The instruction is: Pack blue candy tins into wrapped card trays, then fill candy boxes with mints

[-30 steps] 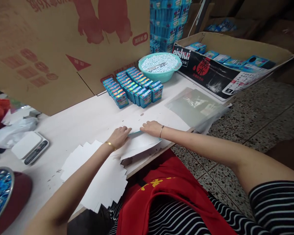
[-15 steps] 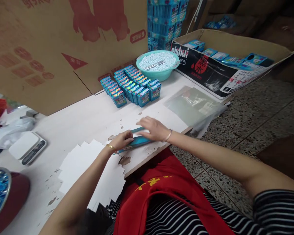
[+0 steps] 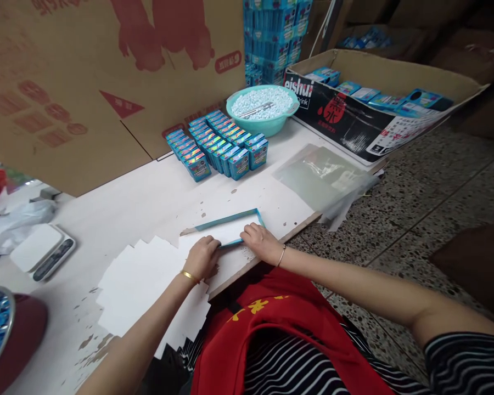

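Note:
A shallow blue cardboard tray (image 3: 227, 219) with a white inside lies near the table's front edge. My left hand (image 3: 205, 253) has its fingers closed on the tray's near wall, toward the left end. At the near right corner, my right hand (image 3: 260, 240) pinches the same wall. The tray's left end is partly hidden behind my left hand. Just left of it, a fanned pile of white card sheets (image 3: 144, 285) lies flat. Several small blue printed boxes (image 3: 218, 145) stand in rows farther back.
A turquoise basin (image 3: 267, 126) holds pale pellets and metal tweezers. Right of it stands an open carton (image 3: 333, 112) with blue packs. Clear plastic sheets (image 3: 321, 175) overhang the right edge. A white scale (image 3: 45, 249) and a dark red bowl (image 3: 28, 329) are on the left.
The tray's walls now stand up and its inside faces me. My right hand has come down from above it onto the near wall; my left hand has shifted slightly nearer to me.

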Available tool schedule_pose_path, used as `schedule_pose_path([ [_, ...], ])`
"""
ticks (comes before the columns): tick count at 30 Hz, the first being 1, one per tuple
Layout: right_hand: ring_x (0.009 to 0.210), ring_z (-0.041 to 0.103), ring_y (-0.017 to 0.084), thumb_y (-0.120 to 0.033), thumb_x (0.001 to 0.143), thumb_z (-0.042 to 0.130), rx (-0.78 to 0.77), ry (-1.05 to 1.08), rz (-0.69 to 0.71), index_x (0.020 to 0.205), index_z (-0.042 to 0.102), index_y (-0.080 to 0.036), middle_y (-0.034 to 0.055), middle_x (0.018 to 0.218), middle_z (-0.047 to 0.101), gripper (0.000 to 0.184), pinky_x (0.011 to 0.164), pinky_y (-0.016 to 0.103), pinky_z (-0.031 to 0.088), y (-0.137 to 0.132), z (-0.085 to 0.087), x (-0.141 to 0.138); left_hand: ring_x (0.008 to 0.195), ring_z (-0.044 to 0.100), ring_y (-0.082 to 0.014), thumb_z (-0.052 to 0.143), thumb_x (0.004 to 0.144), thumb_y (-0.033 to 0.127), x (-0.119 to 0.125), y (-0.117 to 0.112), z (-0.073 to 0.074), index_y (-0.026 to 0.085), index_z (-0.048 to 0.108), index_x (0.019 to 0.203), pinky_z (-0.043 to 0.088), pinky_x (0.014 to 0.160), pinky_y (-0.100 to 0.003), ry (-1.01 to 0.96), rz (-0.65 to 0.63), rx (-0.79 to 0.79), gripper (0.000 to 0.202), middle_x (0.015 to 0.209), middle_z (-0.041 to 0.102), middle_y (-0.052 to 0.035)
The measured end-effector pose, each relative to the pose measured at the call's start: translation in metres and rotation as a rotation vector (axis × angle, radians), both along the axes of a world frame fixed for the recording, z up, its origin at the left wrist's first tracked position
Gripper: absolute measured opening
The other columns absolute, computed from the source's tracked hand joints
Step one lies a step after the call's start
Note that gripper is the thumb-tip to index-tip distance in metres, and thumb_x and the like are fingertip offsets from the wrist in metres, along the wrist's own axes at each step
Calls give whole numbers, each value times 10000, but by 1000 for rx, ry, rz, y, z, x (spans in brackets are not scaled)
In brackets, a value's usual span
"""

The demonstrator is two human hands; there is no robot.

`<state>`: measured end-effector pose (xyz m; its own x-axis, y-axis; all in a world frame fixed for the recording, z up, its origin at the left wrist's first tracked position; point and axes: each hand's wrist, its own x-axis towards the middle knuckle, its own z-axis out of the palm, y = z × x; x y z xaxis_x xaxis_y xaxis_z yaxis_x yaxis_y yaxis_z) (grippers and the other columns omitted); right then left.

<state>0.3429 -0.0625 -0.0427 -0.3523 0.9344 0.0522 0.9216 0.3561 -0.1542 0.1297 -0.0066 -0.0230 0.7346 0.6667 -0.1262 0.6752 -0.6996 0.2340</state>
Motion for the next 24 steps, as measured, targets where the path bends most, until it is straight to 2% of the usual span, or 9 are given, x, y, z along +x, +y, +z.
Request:
schedule_pose_path([
  [3,927,519,245,-189,900,531,-96,35,-36,990,599,-121,118,965,605,131,760,326,390,4,10,0,815,553,-180,502,844,264,5,15,8,181,653,882,399,760,-295,28,46,-189,176,870,628,-52],
  [7,957,558,237,-236,893,570,-229,90,-31,1130,539,-136,104,982,648,260,771,302,386,13,20,3,824,541,-165,528,813,344,11,41,20,187,641,815,374,755,-274,147,-17,-430,194,871,635,-16],
  [11,940,602,228,-266,909,540,-350,112,-23,1159,522,-162,108,997,672,271,704,272,372,23,23,7,710,488,-130,518,788,372,20,55,26,177,585,679,344,639,-235,247,-55,-505,233,777,586,5],
  [14,907,620,225,-296,905,543,-406,114,3,1106,548,-173,109,999,677,236,653,262,353,31,22,9,625,440,-116,523,764,363,24,51,27,178,553,613,301,582,-237,271,-24,-472,241,659,533,20],
  [17,904,617,222,-308,898,557,-408,108,40,1053,572,-170,106,983,679,208,648,259,345,34,20,11,573,418,-112,512,756,344,23,43,25,175,571,626,276,544,-243,269,46,-429,222,583,501,20],
  [21,895,599,208,-287,889,578,-346,92,80,1000,591,-159,94,966,664,169,670,258,352,33,16,16,609,490,-121,546,722,335,21,34,23,181,630,738,338,558,-232,140,137,-512,176,651,581,18],
  [24,876,582,192,-250,858,622,-270,75,151,949,607,-147,89,989,629,138,699,265,366,39,13,29,619,533,-130,595,689,300,31,27,18,189,646,766,378,563,-233,47,208,-560,145,659,605,27],
])
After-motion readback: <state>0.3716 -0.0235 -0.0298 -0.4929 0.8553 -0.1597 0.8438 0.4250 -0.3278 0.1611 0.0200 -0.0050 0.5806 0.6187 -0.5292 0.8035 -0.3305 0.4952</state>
